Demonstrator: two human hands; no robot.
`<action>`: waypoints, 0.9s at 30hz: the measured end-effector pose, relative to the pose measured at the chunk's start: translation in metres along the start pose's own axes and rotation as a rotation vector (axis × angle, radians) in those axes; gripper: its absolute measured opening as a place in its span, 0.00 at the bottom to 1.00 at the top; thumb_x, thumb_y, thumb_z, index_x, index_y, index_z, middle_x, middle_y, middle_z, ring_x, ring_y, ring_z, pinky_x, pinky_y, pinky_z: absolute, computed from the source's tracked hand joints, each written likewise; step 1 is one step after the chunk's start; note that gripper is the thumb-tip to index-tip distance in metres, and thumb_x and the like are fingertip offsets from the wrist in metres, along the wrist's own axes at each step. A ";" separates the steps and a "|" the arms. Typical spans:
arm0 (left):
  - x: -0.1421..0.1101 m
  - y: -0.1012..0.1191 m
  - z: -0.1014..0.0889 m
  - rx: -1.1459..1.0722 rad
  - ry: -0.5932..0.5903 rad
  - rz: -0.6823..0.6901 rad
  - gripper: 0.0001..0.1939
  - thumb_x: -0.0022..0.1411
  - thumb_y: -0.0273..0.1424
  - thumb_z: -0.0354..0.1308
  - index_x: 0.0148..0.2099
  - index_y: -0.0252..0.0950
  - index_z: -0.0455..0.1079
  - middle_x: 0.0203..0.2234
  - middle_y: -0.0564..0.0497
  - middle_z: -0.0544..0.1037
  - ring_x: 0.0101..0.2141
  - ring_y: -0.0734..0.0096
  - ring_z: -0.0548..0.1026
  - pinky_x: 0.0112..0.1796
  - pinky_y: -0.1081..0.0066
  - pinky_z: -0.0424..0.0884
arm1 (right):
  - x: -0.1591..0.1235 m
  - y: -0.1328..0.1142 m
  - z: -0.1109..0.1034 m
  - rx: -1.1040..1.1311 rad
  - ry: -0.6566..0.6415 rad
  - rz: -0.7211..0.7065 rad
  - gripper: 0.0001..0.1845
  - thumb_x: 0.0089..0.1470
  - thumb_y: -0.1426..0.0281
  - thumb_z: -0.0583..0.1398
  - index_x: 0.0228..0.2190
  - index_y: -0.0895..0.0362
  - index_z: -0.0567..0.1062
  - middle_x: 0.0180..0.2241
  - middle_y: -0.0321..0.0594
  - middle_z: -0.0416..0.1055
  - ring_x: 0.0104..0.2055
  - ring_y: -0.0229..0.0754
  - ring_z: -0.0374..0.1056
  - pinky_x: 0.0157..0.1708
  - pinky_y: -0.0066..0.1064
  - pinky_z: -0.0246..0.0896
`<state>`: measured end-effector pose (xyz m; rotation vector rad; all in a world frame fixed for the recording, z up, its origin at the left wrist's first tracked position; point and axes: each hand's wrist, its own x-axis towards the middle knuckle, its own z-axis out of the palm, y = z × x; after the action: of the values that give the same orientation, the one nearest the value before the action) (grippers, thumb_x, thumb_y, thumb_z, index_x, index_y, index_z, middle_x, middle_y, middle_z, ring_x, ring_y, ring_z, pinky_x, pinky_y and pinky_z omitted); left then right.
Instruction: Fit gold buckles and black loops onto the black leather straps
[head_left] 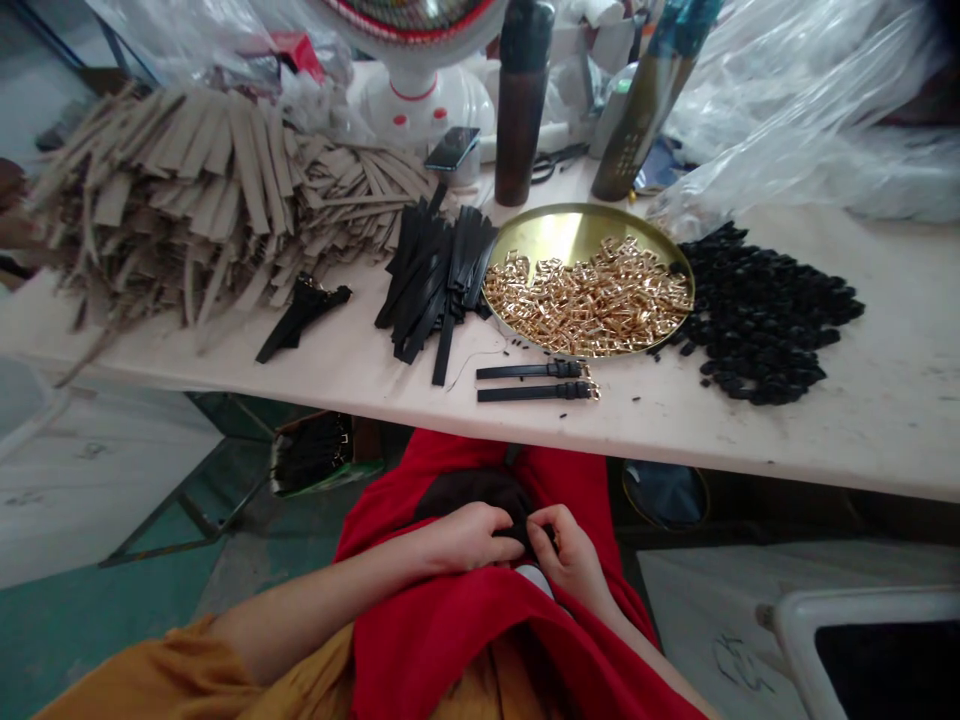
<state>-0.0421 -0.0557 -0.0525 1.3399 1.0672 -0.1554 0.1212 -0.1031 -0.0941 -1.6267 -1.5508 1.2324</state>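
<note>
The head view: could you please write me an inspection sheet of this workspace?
Surface: pale tabletop, with small black bits scattered before the round tray.
Job's things: gold-coloured fittings in the tray; black strips to its left; a heap of small black pieces to its right; two black straps with gold-coloured ends in front.
Clutter: grey-brown strips, phone, two bottles, clear plastic.
Hands: left hand and right hand together over the lap, closed on a dark item, mostly hidden.
Cables: nothing seen.
Surroundings: fan behind; green floor below.
</note>
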 end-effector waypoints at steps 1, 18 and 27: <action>-0.002 0.002 -0.002 -0.009 -0.027 0.007 0.11 0.53 0.35 0.48 0.30 0.33 0.67 0.23 0.54 0.72 0.23 0.76 0.66 0.24 0.77 0.60 | 0.000 0.001 -0.001 -0.010 -0.006 -0.005 0.08 0.51 0.64 0.51 0.27 0.55 0.65 0.24 0.38 0.68 0.24 0.39 0.63 0.25 0.29 0.57; -0.001 -0.006 -0.001 -0.114 -0.016 0.000 0.11 0.51 0.34 0.49 0.30 0.32 0.69 0.19 0.56 0.67 0.21 0.77 0.61 0.21 0.78 0.56 | 0.001 0.016 0.010 0.146 -0.004 -0.021 0.13 0.52 0.59 0.50 0.29 0.55 0.67 0.22 0.36 0.66 0.21 0.38 0.62 0.20 0.27 0.58; 0.001 -0.008 -0.003 -0.040 -0.004 -0.016 0.10 0.49 0.31 0.48 0.29 0.34 0.70 0.17 0.57 0.64 0.18 0.79 0.58 0.19 0.79 0.54 | -0.003 0.041 0.023 0.141 -0.047 0.068 0.17 0.50 0.54 0.50 0.31 0.54 0.67 0.19 0.35 0.66 0.17 0.37 0.60 0.17 0.27 0.55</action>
<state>-0.0478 -0.0549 -0.0583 1.2945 1.0728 -0.1479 0.1189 -0.1170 -0.1394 -1.5816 -1.4125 1.3925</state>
